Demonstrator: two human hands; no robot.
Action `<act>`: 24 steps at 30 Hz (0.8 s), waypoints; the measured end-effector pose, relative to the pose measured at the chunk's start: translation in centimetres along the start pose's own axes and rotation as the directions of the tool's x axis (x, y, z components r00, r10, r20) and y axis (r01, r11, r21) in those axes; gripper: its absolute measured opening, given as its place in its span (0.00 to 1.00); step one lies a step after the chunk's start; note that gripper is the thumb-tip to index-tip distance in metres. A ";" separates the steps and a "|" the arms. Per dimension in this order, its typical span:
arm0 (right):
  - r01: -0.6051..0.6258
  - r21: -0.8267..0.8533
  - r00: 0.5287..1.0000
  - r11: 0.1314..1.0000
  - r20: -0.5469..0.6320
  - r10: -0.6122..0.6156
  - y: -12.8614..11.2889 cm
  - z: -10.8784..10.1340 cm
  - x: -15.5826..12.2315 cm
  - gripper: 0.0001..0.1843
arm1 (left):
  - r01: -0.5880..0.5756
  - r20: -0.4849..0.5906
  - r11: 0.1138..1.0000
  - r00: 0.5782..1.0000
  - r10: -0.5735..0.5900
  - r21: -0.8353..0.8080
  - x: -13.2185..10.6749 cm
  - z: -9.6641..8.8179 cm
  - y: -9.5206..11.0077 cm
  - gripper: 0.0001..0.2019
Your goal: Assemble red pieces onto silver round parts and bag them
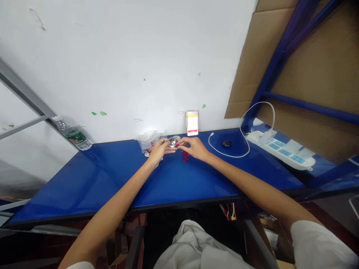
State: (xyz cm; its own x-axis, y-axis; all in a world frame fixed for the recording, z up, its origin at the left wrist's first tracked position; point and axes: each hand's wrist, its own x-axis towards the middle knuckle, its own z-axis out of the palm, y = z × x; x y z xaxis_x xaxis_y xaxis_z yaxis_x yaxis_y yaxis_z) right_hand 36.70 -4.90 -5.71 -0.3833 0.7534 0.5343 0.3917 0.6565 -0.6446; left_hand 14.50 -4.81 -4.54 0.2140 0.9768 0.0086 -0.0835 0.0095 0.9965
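Observation:
Above the blue table, my left hand (158, 150) holds a small round shiny metal piece (173, 142) with a dark spot in its middle. The fingers of my right hand (196, 148) are pinched together at the piece's right edge, on a bit of red cord. Just below my right hand lies a small heap of red cords (185, 155) on the table. Behind my left hand is a clear plastic bag (147, 139), with more red bits and pale round pieces partly hidden by the hand.
A lit phone (192, 123) leans upright against the white wall. A water bottle (73, 133) stands at the left end of the blue table (179, 183). To the right are a white charging cable (230, 155), a small black object (227, 143) and a power strip (283, 150).

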 end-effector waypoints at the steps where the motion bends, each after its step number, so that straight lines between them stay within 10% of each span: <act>1: 0.001 0.000 1.000 1.000 -0.015 -0.001 0.0 0.1 0.0 0.07 | 0.008 0.011 1.000 1.000 -0.008 -0.005 0.0 0.0 -0.1 0.05; 24: -0.041 -0.269 0.992 0.962 -0.125 0.007 -0.7 0.1 -0.2 0.04 | -0.024 0.155 0.999 0.988 0.017 0.041 -1.0 1.0 -0.2 0.08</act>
State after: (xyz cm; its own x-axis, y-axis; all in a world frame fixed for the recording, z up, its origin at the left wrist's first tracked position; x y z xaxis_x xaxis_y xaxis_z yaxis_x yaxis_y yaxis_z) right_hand 36.44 -5.51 -5.44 -0.2731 0.7569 0.5937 0.6175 0.6112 -0.4951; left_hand 15.27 -5.97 -4.67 0.3607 0.9319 0.0385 -0.0488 -0.0224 0.9986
